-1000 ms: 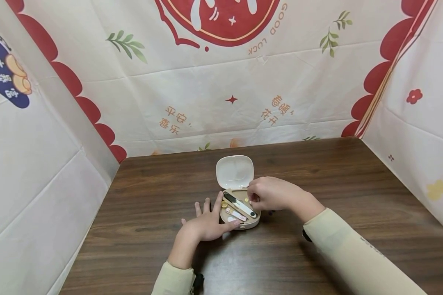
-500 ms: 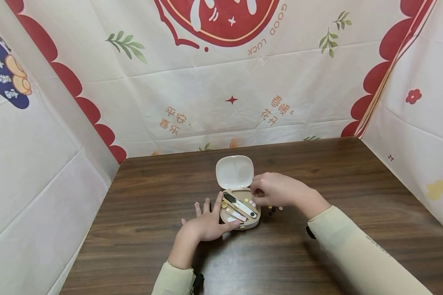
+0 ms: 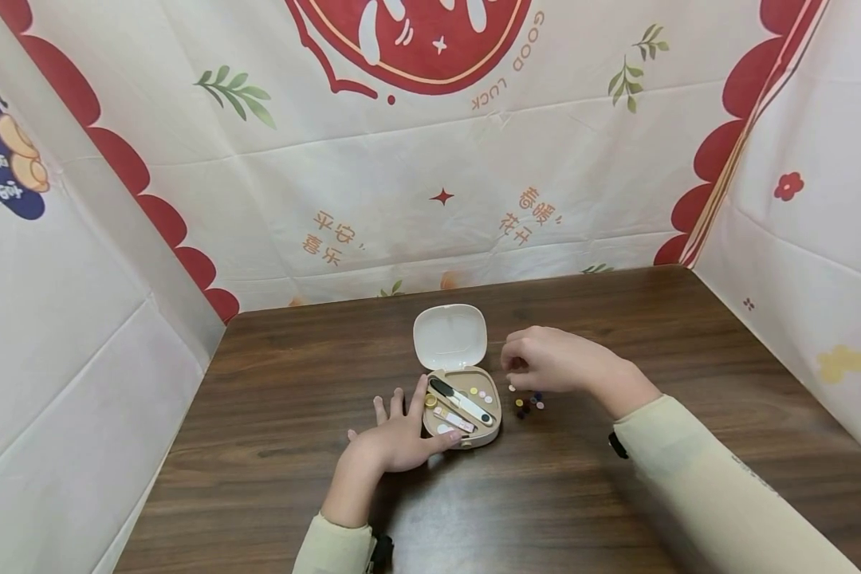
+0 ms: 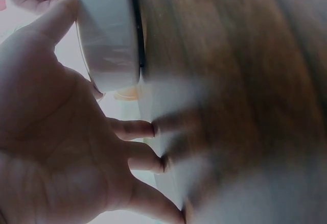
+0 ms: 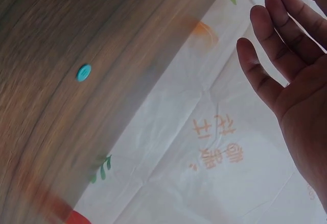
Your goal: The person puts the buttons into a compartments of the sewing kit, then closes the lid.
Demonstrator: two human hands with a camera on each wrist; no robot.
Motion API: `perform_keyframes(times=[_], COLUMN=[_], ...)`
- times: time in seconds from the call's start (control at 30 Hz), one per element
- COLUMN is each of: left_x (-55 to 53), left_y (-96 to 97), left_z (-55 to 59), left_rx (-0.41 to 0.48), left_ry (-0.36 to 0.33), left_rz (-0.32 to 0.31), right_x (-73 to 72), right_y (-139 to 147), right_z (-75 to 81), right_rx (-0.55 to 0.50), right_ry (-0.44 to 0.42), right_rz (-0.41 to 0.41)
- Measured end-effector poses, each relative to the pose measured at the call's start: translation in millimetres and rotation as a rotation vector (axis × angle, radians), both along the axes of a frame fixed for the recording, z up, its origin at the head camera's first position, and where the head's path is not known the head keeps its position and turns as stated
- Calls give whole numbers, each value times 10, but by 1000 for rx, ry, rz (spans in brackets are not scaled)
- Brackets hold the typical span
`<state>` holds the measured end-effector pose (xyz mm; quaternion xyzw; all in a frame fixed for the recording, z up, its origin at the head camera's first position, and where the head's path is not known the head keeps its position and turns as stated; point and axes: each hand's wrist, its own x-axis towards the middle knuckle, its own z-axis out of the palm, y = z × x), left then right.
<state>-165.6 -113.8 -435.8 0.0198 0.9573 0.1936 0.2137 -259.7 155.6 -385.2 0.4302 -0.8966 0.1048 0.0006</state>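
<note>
A cream sewing kit box lies open on the table with its white lid tipped back. Inside are a slim black-and-white tool, a patterned strip, a yellow round piece and several small buttons. My left hand rests spread out, index finger along the box's left side, thumb at its front edge. Right of the box, my right hand pinches a pale button at its fingertips. In the right wrist view, the right hand's pinching tips are cut off at the frame's top.
Loose buttons in dark, yellow and pale colours lie on the brown wooden table, below the right hand. A teal button shows in the right wrist view. Printed cloth hangs behind and at both sides.
The right hand has drawn back from the box to the right, over by the loose buttons. Pink and white buttons now show inside the box. The left hand stays on the box.
</note>
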Motion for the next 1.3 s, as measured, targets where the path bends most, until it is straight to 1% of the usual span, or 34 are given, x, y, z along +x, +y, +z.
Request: perform_keyframes(times=[0.2,0.3,0.4,0.53,0.63,0.83,1.0,1.2,1.3], left_x=[-5,-5,-2,-2,-2,-1,-5,-3,-3], left_y=[-1,-4,-6,-1,2,5,12,15,18], left_z=[-7,-16,-19,-21,-20,-16,-15,-16,-16], left_rx=[1,-3,-5,-4,-5,-3,-3,1,3], left_ry=[5,5,4,1,-2,-4,-1,-3,-2], left_rz=[-2,1,3,3,4,6,2,8,7], right_x=[-18,-39,-64,-103,-135,-148,-140,-142,-145], right_y=[162,263,376,552,674,824,878,888,891], right_z=[-31,-53,-68,-91,-137,-254,-354,-404,-415], right_rx=[1,7,34,87,117,138,156,172,182], right_ry=[-6,-16,-45,-109,-148,-203,-233,-217,-203], right_rz=[-23,-54,-123,-227,-270,-301,-319,-331,-325])
